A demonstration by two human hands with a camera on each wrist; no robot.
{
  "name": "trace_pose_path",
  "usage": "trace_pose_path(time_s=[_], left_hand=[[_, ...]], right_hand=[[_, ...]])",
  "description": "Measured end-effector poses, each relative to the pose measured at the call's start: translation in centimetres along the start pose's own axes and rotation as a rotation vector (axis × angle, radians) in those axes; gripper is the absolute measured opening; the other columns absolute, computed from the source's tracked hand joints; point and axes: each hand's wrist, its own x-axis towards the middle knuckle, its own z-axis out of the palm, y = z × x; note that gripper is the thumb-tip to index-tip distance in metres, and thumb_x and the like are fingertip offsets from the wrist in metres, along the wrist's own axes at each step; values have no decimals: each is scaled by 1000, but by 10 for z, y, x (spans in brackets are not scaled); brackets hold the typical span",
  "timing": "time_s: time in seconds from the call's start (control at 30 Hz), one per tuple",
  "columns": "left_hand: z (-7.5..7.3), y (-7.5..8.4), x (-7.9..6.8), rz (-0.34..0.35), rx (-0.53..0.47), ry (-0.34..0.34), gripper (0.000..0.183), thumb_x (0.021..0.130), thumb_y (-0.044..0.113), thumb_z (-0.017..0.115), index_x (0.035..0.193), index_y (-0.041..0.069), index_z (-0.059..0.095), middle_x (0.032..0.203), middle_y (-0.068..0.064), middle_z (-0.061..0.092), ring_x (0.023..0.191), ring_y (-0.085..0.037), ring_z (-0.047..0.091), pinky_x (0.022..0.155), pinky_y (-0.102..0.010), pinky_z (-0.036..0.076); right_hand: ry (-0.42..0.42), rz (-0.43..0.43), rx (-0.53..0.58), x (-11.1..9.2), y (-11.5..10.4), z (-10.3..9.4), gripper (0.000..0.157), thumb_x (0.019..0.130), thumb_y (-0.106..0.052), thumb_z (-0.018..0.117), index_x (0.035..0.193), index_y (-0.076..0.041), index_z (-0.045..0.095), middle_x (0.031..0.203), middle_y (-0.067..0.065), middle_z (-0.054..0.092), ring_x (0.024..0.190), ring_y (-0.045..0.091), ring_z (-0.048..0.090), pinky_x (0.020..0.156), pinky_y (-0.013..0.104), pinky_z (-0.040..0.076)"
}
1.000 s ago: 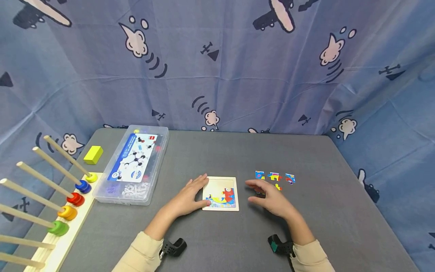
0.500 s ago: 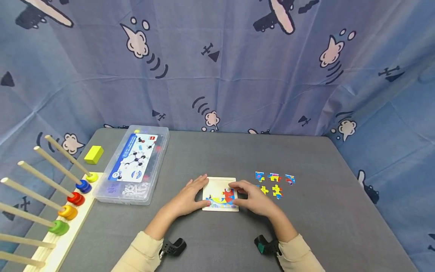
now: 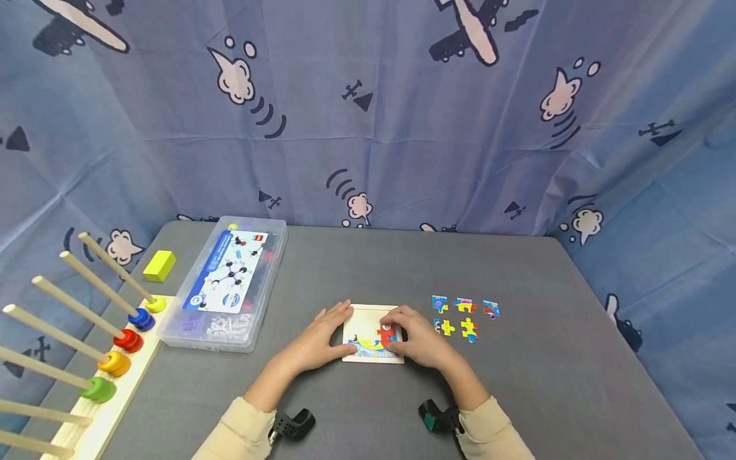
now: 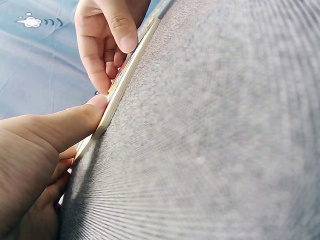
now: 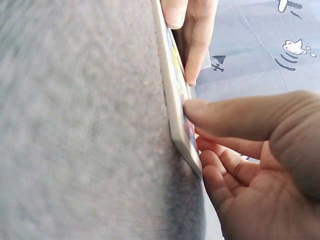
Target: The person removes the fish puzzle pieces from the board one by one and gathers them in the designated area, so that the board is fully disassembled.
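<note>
A square wooden jigsaw tray (image 3: 362, 313) lies on the grey table, its lower part filled with colourful puzzle pieces. My left hand (image 3: 316, 338) grips the tray's left side, thumb at the lower left corner and fingers along the upper left. From the right, my right hand (image 3: 422, 338) reaches over the tray. Its thumb and bent index finger stand on either side of a red puzzle piece (image 3: 385, 336) at the tray's right. In the right wrist view, the right thumb (image 5: 200, 111) lies on the picture surface beside the pale tray rim (image 5: 172, 110).
Several loose puzzle pieces (image 3: 464, 305) lie right of the tray. A clear plastic box (image 3: 267, 281) with a molecule label stands left of the hands, near a yellow block (image 3: 159, 266). A wooden peg rack (image 3: 123, 377) with coloured rings fills the left edge. A patterned curtain (image 3: 391, 160) hangs behind.
My right hand has moved left from the loose pieces onto the tray's right side, uncovering the pieces beneath it. My left hand has kept its place on the tray.
</note>
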Motion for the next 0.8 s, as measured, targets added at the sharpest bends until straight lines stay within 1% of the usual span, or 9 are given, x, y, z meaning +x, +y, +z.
trace_pose_path(time_s=[0.17, 0.33, 0.5, 0.6, 0.7, 0.8], left_hand=[[-1, 0, 1, -3, 8, 3, 72, 84, 28, 71, 141, -2, 41, 152, -15, 33, 142, -31, 27, 117, -52, 17], [0, 0, 0, -10, -3, -7, 72, 84, 29, 71, 142, -2, 41, 153, -15, 32, 142, -32, 26, 117, -52, 16], [2, -2, 0, -5, 3, 8, 72, 84, 29, 71, 141, -2, 41, 152, -14, 33, 142, -31, 27, 117, -52, 17], [3, -3, 1, -6, 5, 5, 72, 84, 29, 71, 142, -1, 41, 153, -13, 32, 143, -30, 27, 117, -52, 17], [2, -2, 1, -11, 0, -5, 72, 85, 29, 71, 142, -1, 40, 153, -13, 31, 143, -30, 26, 118, -52, 17], [1, -1, 1, -18, 2, -12, 72, 85, 30, 71, 142, -1, 40, 154, -13, 31, 143, -30, 25, 118, -52, 16]], right_hand=[[22, 2, -3, 0, 0, 2, 33, 78, -7, 75, 110, -10, 65, 117, 5, 56, 111, 25, 52, 95, 46, 44], [49, 1, -18, -1, -1, 5, 33, 76, -5, 76, 106, -10, 63, 115, 4, 57, 109, 24, 51, 93, 45, 44], [76, 1, -46, -1, -4, 6, 34, 74, -4, 77, 103, -12, 61, 109, 2, 57, 100, 20, 48, 86, 39, 44], [82, -1, -74, -1, -6, 5, 34, 73, -4, 77, 102, -13, 61, 104, 1, 57, 96, 18, 46, 83, 38, 42], [80, -6, -94, -2, -6, 3, 33, 74, -4, 77, 102, -12, 62, 102, 1, 58, 94, 18, 46, 82, 37, 42], [79, -8, -87, -3, -6, 3, 32, 76, -2, 74, 104, -11, 63, 102, 1, 58, 93, 17, 46, 81, 36, 43]])
